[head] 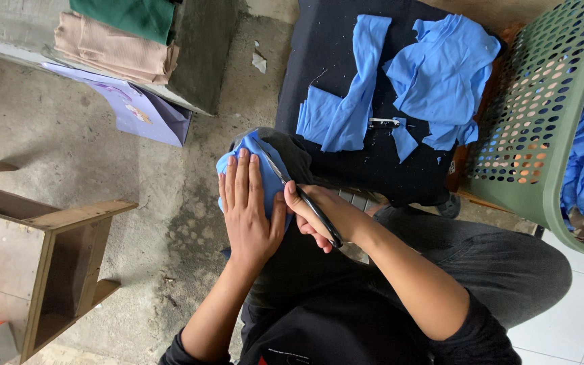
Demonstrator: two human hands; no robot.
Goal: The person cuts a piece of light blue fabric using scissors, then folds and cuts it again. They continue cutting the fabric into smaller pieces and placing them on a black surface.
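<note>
My left hand (248, 209) lies flat, fingers together, pressing a small blue piece of fabric (265, 172) against my knee. My right hand (315, 220) is shut on a thin black-handled tool (305, 199), perhaps a seam ripper or small scissors, whose metal tip touches the blue fabric beside my left fingers. Ahead of me, more blue fabric pieces (400, 81) lie on a black cloth-covered surface (326, 47), with small metal snips (383, 123) among them.
A green perforated plastic basket (535, 115) full of blue fabric stands at the right. A wooden stool (55, 250) is at the left. Folded beige and green cloths (116, 40) rest on a ledge at top left, above a purple sheet (143, 111). The floor is concrete.
</note>
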